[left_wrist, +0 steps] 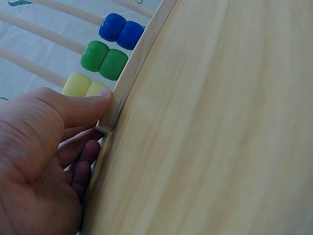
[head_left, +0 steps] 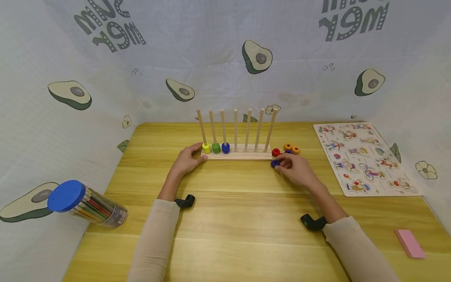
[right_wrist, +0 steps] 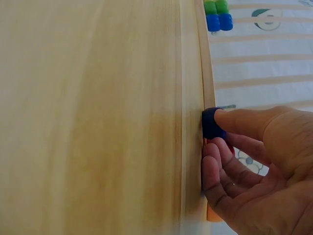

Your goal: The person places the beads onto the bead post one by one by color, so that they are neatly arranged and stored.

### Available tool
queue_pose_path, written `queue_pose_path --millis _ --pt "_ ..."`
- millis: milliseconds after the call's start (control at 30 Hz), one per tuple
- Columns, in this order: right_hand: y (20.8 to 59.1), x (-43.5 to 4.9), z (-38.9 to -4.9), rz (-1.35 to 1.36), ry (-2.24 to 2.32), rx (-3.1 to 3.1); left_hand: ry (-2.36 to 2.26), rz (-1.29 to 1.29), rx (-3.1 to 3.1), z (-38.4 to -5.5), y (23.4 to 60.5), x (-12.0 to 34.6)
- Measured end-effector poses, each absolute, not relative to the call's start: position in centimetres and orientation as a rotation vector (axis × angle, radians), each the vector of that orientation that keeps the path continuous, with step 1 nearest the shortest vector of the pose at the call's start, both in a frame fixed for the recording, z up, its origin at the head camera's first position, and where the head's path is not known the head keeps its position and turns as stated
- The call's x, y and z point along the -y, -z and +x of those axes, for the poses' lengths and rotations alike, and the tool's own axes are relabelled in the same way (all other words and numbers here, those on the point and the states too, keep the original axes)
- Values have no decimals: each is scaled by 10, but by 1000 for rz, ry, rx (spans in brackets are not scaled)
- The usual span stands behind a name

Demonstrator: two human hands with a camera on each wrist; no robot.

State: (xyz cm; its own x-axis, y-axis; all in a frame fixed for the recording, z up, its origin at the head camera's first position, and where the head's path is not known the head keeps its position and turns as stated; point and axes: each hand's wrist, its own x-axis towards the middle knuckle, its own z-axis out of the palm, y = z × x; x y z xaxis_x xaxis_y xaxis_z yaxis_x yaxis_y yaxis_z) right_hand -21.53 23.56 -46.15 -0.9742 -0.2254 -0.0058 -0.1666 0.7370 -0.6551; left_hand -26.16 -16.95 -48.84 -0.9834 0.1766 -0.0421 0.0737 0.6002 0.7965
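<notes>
With the left hand (head_left: 186,160) bracing the peg rack (head_left: 239,155) at its nine o'clock end, thumb pressed to it, the right hand (head_left: 296,169) pinched a dark blue bead (head_left: 275,163) at the rack's four o'clock, seemingly mid-pickup, needing a lift onto a free peg.

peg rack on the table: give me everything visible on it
The peg rack looks like pale bare wood: a flat oblong base with seven upright dowels in a row. The three leftmost carry stacked beads: yellow, green, blue; the other four are bare. It stands on the wooden table near the back. The left hand holds its left end.
</notes>
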Motion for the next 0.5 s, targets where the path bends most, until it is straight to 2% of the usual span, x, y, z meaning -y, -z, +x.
queue_pose_path --millis 233,500 --pt "458 -240 -215 -319 1091 -2846 -1330 224 -2708 -261 487 169" --pt "436 -247 -213 -379 1184 -2880 -1335 227 -2710 -262 487 169"
